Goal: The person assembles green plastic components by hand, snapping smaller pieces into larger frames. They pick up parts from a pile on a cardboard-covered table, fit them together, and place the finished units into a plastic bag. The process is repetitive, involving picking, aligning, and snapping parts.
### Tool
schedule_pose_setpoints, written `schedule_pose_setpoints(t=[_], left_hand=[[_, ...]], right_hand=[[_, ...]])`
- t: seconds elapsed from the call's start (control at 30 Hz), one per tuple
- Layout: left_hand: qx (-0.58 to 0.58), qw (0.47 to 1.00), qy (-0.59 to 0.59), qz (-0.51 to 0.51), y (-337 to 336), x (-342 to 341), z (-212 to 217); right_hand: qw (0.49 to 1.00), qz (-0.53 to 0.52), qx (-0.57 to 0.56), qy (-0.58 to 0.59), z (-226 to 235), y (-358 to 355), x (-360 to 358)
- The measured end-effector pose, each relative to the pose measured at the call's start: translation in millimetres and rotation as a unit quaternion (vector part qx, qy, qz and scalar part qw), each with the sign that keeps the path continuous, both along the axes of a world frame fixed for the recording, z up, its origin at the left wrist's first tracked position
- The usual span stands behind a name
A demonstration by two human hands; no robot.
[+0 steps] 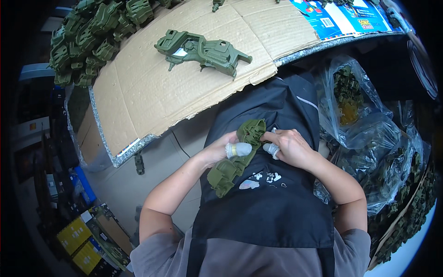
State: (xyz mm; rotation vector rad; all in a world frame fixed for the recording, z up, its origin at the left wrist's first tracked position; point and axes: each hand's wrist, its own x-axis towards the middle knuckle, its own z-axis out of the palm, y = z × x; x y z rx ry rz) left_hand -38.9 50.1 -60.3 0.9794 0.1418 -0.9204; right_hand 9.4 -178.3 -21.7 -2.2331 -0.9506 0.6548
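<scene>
Over my lap, my left hand point(226, 150) is closed round a green plastic toy vehicle body point(226, 171), with a pale cover on its thumb. My right hand point(290, 147) is bent at the upper end of that body, its fingertips touching the edge and also partly covered in pale cloth. What those fingers pinch, if anything, is too small to tell. Below them, several small white and pale sticker-like scraps point(249, 184) lie on my black apron point(272, 217). A second green toy vehicle body point(203, 51) rests on the cardboard-covered table ahead, a white patch in its hollow.
Cardboard point(138, 92) with a torn near edge covers the table. Green plastic parts point(99, 34) are heaped at its far left. Clear plastic bags point(360, 106) of green parts stand at my right. A small green piece point(139, 164) lies on the floor at left, near yellow boxes point(80, 242).
</scene>
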Motion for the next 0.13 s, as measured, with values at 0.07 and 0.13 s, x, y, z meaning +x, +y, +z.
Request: schedule_pose_setpoints(t=[0.07,0.13], left_hand=[[-0.008,1.000,0.001,-0.029,5.9,0.2,-15.4],[0.027,0.999,0.004,-0.045,4.0,0.6,-18.3]], right_hand=[[0.999,0.005,0.050,-0.002,-9.3,-0.7,3.8],[0.996,0.009,0.086,-0.006,-25.7,-2.3,1.7]])
